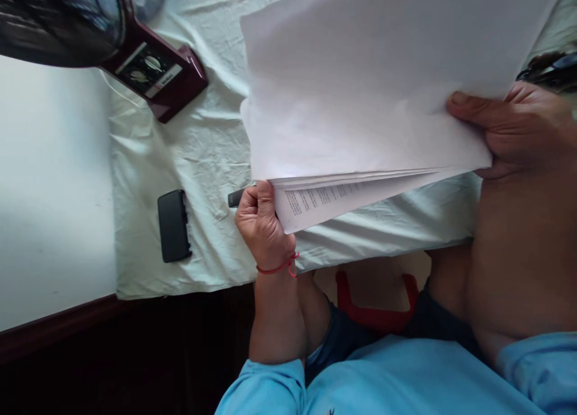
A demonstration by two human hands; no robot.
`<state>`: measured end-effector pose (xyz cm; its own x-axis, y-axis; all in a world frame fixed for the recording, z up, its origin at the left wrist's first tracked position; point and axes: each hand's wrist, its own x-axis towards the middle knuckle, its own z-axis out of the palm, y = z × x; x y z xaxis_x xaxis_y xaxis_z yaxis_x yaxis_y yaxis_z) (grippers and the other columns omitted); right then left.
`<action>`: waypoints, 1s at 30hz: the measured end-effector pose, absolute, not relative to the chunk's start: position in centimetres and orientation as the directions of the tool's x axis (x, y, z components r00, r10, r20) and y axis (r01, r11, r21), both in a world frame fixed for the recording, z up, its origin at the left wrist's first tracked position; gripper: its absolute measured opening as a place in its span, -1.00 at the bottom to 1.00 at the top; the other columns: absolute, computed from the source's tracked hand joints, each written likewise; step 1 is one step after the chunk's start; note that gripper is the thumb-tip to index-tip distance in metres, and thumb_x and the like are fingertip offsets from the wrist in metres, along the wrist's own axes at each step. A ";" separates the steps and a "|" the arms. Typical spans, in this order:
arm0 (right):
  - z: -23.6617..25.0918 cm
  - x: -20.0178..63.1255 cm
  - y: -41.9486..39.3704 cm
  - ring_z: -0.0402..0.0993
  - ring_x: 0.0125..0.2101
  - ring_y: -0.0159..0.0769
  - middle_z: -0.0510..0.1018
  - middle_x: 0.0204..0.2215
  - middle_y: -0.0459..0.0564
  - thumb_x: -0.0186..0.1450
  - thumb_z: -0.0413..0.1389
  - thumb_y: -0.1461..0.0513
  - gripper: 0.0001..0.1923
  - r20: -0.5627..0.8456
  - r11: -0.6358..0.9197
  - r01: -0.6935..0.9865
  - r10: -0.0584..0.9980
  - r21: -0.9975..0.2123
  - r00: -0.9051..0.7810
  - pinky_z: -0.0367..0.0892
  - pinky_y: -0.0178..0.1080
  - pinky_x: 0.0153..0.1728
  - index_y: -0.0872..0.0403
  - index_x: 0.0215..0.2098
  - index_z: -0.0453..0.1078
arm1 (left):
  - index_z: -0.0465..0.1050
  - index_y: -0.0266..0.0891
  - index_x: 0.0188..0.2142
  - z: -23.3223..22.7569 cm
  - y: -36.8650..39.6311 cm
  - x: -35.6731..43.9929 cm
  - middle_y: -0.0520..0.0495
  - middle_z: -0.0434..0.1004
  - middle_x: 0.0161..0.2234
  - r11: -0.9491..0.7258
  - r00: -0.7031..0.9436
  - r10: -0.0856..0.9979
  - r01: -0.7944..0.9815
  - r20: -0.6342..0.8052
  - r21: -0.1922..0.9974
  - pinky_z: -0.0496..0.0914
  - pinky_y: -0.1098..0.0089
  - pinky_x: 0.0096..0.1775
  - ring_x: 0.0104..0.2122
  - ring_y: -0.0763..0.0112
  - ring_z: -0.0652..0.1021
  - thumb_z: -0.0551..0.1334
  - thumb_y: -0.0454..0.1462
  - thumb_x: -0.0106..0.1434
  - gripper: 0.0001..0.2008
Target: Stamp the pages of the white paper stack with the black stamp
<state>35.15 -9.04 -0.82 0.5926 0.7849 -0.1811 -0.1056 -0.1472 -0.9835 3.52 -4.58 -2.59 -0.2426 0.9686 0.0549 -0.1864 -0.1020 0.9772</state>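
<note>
Left hand is curled closed at the lower left corner of the stack of papers, thumb and fingers pinching the bottom sheets, with a dark pen poking out of the same fist toward the left. A red string circles that wrist. Right hand, at the right edge of the frame, grips the opposite side of the stack, its thumb pressed flat across the top sheet and the other fingers hidden underneath.

Held between the 2 hands, the stack fills the upper middle of the frame, lifted off the surface and fanned open along its lower edge, where a printed page shows. Loose sheets like these look light and limp; they would sag and slide over each other, so a pinch at 2 opposite edges, as here, seems the sound hold, since a 1-handed grip at a corner would likely let them splay.

Beneath lies a pale wrinkled cloth over the table. A black case, closed, rests on it at the lower left of the hands; what it holds cannot be told. At the upper left stands the maroon base of a fan. No open container is in view.
</note>
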 end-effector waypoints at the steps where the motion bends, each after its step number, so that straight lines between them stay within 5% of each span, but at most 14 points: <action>1: -0.8 35.2 -9.1 0.64 0.17 -0.06 0.75 -0.06 -0.25 0.07 0.58 -0.05 -0.65 -0.183 -0.155 -0.098 0.784 -0.983 0.594 0.63 -0.22 -0.03 -0.15 -0.26 0.70 | 0.43 -0.20 -0.48 -2.5 -4.6 3.5 0.13 0.38 -0.51 -0.097 -0.230 0.972 -0.201 0.049 0.975 0.48 0.47 -0.29 -0.44 0.51 0.49 0.58 0.05 0.25 -0.50; 8: -0.8 35.3 -9.3 0.48 0.35 0.00 0.72 0.06 -0.25 0.09 0.60 0.00 -0.70 -0.163 -0.124 -0.105 0.766 -0.987 0.622 0.64 -0.18 0.07 -0.21 -0.25 0.71 | 0.72 -0.16 -0.24 -2.2 -4.6 3.4 -0.02 0.70 -0.26 0.019 -0.010 1.000 -0.244 -0.022 0.970 0.58 0.43 -0.04 -0.22 0.41 0.66 0.73 -0.09 0.01 -0.60; 17: -0.7 35.2 -9.0 0.62 0.20 -0.05 0.75 -0.09 -0.32 -0.10 0.65 0.01 -0.59 -0.201 -0.130 -0.161 0.774 -0.978 0.600 0.61 -0.16 -0.01 -0.18 -0.34 0.68 | 0.47 -0.21 -0.53 -2.6 -4.4 2.9 0.11 0.46 -0.54 0.023 -0.153 0.987 -0.190 -0.053 0.981 0.53 0.48 -0.31 -0.49 0.53 0.50 0.69 0.10 -0.01 -0.43; 25: 0.1 34.8 -9.5 0.66 0.16 -0.04 0.71 0.09 -0.03 0.21 0.54 0.09 -0.63 -0.227 -0.210 -0.101 0.756 -0.973 0.614 0.63 -0.04 0.15 0.03 -0.07 0.68 | 0.70 -0.17 -0.33 -2.3 -4.6 3.7 -0.05 0.73 -0.32 -0.006 -0.153 0.988 -0.256 -0.034 0.967 0.63 0.34 -0.04 -0.18 0.29 0.71 0.58 0.04 0.25 -0.66; 30: 0.4 34.8 -9.7 0.70 0.08 -0.05 0.69 0.14 0.08 0.28 0.49 0.14 -0.62 -0.253 -0.248 -0.095 0.748 -0.964 0.613 0.67 0.00 0.14 0.12 0.01 0.66 | 0.69 -0.14 -0.25 -2.2 -4.5 3.4 -0.03 0.72 -0.28 -0.030 -0.163 0.986 -0.314 -0.023 0.949 0.62 0.36 -0.11 -0.22 0.31 0.70 0.59 0.06 0.22 -0.64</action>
